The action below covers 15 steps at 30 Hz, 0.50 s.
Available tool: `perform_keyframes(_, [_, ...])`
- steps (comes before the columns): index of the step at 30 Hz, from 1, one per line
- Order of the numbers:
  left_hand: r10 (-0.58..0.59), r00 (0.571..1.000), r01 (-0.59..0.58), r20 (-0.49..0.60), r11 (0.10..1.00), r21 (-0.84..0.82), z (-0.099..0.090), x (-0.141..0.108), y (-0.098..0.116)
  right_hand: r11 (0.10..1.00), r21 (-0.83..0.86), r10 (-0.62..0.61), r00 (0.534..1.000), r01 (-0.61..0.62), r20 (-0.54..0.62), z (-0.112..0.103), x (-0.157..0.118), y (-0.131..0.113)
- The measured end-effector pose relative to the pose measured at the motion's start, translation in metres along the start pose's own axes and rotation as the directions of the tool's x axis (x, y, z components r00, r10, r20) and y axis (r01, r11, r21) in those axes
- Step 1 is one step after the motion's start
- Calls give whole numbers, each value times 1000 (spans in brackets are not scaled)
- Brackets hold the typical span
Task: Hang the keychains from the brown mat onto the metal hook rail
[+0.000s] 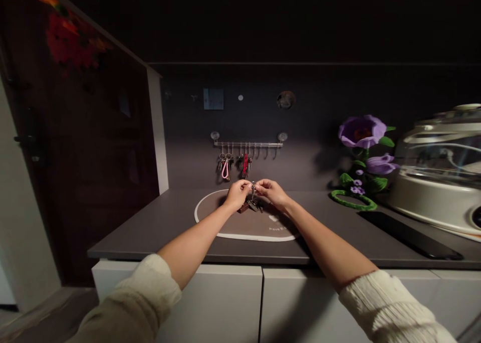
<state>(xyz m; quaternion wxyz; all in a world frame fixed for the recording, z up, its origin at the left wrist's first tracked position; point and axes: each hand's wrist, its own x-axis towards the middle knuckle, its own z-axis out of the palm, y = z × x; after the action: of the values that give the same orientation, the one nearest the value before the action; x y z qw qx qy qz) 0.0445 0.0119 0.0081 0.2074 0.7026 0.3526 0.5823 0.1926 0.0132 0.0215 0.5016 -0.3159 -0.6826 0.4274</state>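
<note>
My left hand point(238, 193) and my right hand point(273, 192) meet near the middle of the head view, fingers pinched on the ring of one bunch of keys point(254, 204). The keys dangle between the hands, over a brown oval mat point(240, 227) with a white border. Behind them, a clear hook rail point(248, 144) is fixed to the dark wall. Keys with a pink loop point(225, 169) hang on its left hooks, and keys with a red strap point(245, 164) hang nearer its middle.
On the right of the grey counter point(150, 227) are a black phone point(409, 233), purple artificial flowers point(363, 132) with a green ring base, and a cream appliance point(439, 197) with a clear cover. A dark door point(101, 172) stands at the left.
</note>
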Motion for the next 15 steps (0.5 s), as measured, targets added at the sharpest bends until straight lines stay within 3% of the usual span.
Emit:
perform_keyframes(7, [47, 999, -46, -9, 992, 115, -3, -1, -4, 997, 71, -13, 992, 22, -123, -1, 8, -4])
perform_keyframes(15, [111, 994, -99, -16, 935, 341, -12, -1, -9, 971, 239, 34, 984, 9, -173, -5, 34, -21])
